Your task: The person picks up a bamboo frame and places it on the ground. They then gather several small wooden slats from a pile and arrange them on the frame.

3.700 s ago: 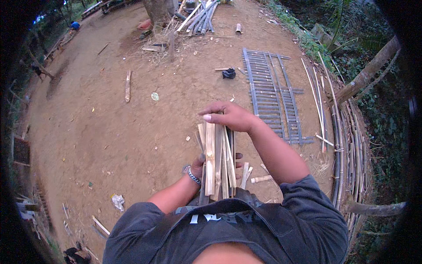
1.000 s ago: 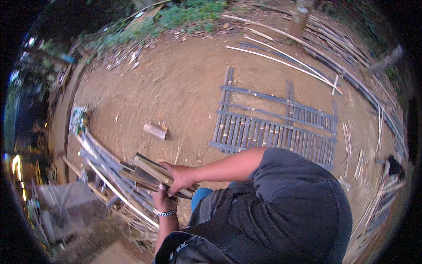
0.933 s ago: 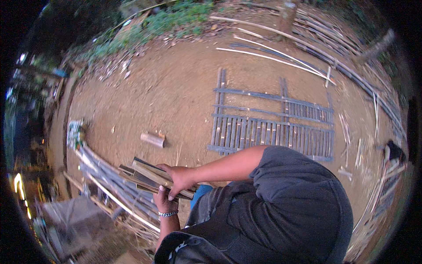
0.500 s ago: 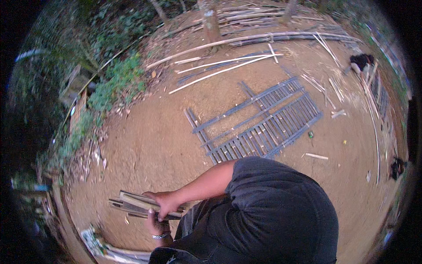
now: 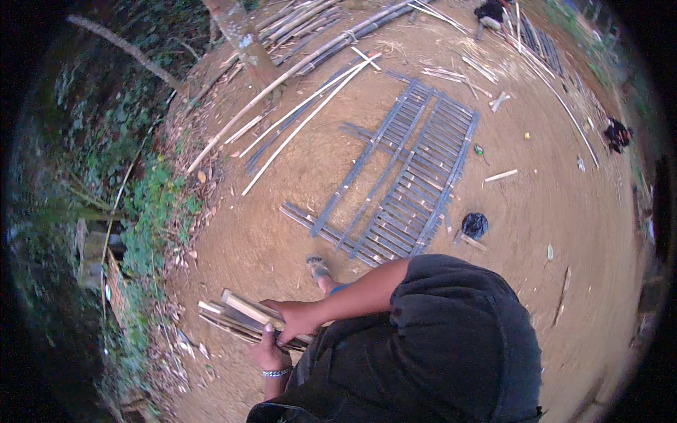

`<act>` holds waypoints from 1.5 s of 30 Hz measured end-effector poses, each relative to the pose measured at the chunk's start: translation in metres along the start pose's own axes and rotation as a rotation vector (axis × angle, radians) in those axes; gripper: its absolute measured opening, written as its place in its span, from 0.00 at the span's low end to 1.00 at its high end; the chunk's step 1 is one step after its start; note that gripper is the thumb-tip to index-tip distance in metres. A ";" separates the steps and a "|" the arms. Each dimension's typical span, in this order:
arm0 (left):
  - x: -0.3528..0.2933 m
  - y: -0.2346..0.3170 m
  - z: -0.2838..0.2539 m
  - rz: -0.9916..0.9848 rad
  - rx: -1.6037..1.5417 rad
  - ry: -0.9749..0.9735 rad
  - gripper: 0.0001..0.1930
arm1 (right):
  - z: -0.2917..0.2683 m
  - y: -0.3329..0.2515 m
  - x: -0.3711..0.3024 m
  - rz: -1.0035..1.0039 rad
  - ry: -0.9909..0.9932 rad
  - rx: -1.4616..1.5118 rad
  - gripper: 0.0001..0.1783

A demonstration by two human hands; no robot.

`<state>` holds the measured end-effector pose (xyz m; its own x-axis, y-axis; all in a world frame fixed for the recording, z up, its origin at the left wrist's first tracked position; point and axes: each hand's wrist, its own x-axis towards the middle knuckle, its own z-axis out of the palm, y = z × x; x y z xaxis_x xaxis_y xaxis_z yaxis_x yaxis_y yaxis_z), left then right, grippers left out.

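Note:
A bundle of short split bamboo strips lies across my body at the lower left, its ends pointing left. My right hand reaches across and grips the bundle from above. Under the bundle, my left hand, with a bracelet at the wrist, supports and holds the same strips. My dark shirt fills the lower middle of the view. One sandalled foot shows on the bare earth just ahead of the hands.
A flat lattice panel of grey bamboo slats lies on the dirt ahead. Long poles and a tree trunk are beyond it. A small black bag sits by the panel. Weeds and leaf litter border the left.
The view has swung round as I turned: the lattice panel has moved from the right to straight ahead. Both hands have kept hold of the strip bundle throughout.

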<state>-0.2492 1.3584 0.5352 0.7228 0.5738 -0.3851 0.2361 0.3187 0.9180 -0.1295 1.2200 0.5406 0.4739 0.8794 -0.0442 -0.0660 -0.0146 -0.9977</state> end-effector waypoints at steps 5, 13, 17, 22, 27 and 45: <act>0.130 0.055 0.006 -0.062 0.092 -0.060 0.28 | -0.039 0.023 0.117 0.071 0.153 0.016 0.54; 0.308 0.173 0.032 -0.053 0.025 -0.099 0.31 | -0.122 -0.019 0.327 0.003 0.086 0.000 0.55; 0.363 0.206 0.060 0.007 0.142 -0.091 0.29 | -0.163 -0.028 0.373 0.026 0.148 -0.051 0.57; 0.463 0.197 0.043 -0.079 0.486 -0.261 0.28 | -0.183 -0.018 0.398 0.165 0.311 0.035 0.58; 0.554 0.212 0.050 -0.124 0.581 -0.497 0.24 | -0.198 -0.024 0.443 0.250 0.518 0.074 0.58; 0.599 0.245 0.214 -0.180 0.797 -1.339 0.18 | -0.214 0.004 0.448 0.002 1.474 0.257 0.49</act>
<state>0.3806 1.6182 0.5496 0.5756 -0.6255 -0.5268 0.3355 -0.4068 0.8497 0.2705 1.5120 0.5062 0.9002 -0.3802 -0.2125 -0.1423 0.2044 -0.9685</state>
